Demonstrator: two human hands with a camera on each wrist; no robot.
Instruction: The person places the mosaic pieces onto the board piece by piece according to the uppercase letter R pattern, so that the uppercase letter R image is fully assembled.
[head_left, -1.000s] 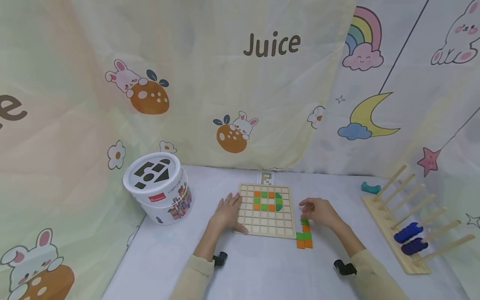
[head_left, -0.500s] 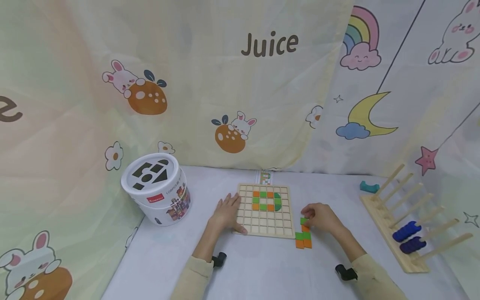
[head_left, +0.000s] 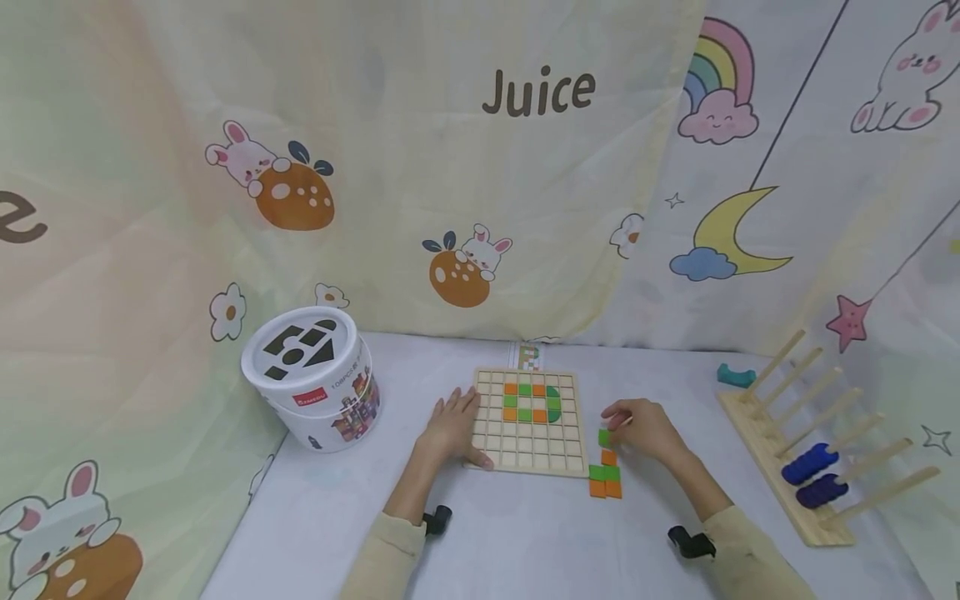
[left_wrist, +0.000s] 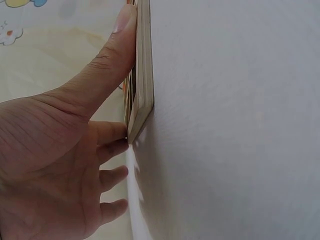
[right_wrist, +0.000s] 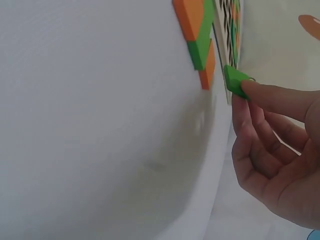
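In the head view my left hand [head_left: 452,429] rests at the left edge of a wooden grid board [head_left: 525,450]. Its thumb lies on the board's front corner, and its fingers are spread along the side. Orange and green tiles on the board form a ring, with rounded green tiles [head_left: 554,415] at its right. To the board's right, my right hand [head_left: 643,429] pinches a green tile [right_wrist: 234,81] between thumb and fingers, just off the table. Close by on the table lie several loose orange and green tiles [head_left: 612,488].
A printed pattern card [head_left: 528,357] lies behind the board. At left stands a white lidded bucket [head_left: 315,396] with shaped holes. On the right are a wooden rack [head_left: 787,471] with upright pegs and blue pieces [head_left: 810,463], plus a teal piece [head_left: 737,377].
My right hand has taken hold of the green tile and drawn it slightly away from the orange tile beside it. My left hand has stayed on the board.
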